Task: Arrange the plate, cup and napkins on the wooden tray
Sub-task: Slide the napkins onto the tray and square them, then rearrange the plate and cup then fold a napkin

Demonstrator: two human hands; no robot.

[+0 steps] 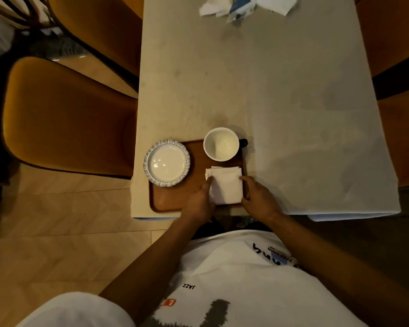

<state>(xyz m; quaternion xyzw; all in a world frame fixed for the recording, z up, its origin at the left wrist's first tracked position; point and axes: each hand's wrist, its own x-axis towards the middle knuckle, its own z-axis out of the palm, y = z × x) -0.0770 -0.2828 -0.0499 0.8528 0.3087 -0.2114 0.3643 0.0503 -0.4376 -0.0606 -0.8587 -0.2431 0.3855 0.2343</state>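
A wooden tray (172,199) lies at the near left corner of the table. On its left end sits a white plate (167,162) with a blue patterned rim, slightly overhanging the tray's edge. A white cup (221,143) with a dark handle stands upright at the tray's far right corner. Below the cup lies a stack of folded white napkins (226,185). My left hand (200,200) presses the stack's left edge with fingers on it. My right hand (257,197) holds the stack's right edge.
The pale table (281,102) stretches away beyond the tray. Crumpled white paper and a blue-white packet (243,5) lie at its far end. Orange chairs (66,114) stand to the left, another at the right edge. Wooden floor lies below left.
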